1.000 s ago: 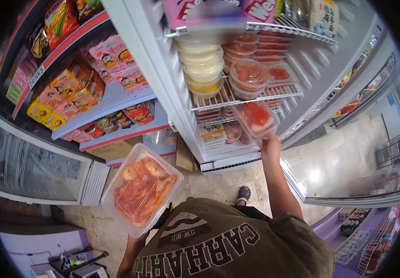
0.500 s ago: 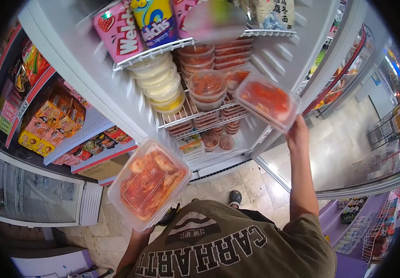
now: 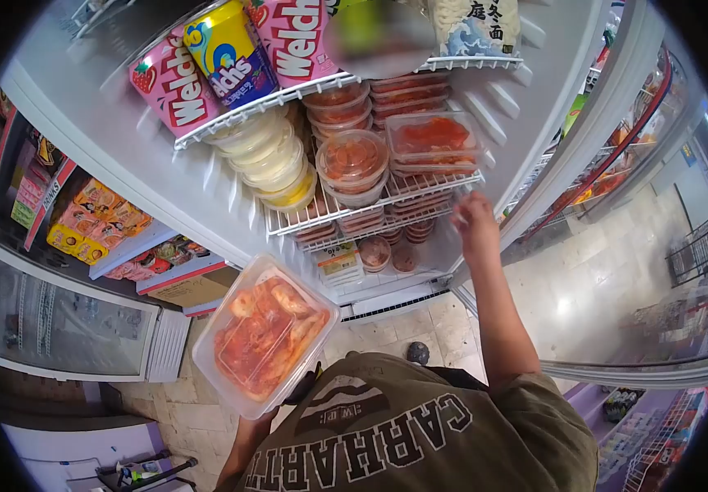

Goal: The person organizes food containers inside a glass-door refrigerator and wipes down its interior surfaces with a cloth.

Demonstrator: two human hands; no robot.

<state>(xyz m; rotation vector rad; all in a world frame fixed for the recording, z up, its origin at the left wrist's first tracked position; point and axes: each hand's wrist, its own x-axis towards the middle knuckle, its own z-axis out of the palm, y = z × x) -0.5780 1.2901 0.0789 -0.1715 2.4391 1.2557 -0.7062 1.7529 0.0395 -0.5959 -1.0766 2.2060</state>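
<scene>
My left hand supports a large clear plastic container of kimchi from below; the container covers most of the fingers. My right hand is bare, its fingers loosely bent and apart, just in front of the wire shelf. Above it on that shelf, a rectangular lidded tub of red food sits on a similar one. Beside this tub stand stacked round tubs of kimchi. Farther left lean stacked tubs with pale contents.
The fridge's upper shelf carries Welch's packs and a noodle bag. Smaller round tubs fill the bottom. An open glass door stands to the right; snack shelves are to the left.
My right hand has set the rectangular tub onto the shelf at the right, let go, and drawn back below it. The view has shifted slightly; my left hand still holds the kimchi container.
</scene>
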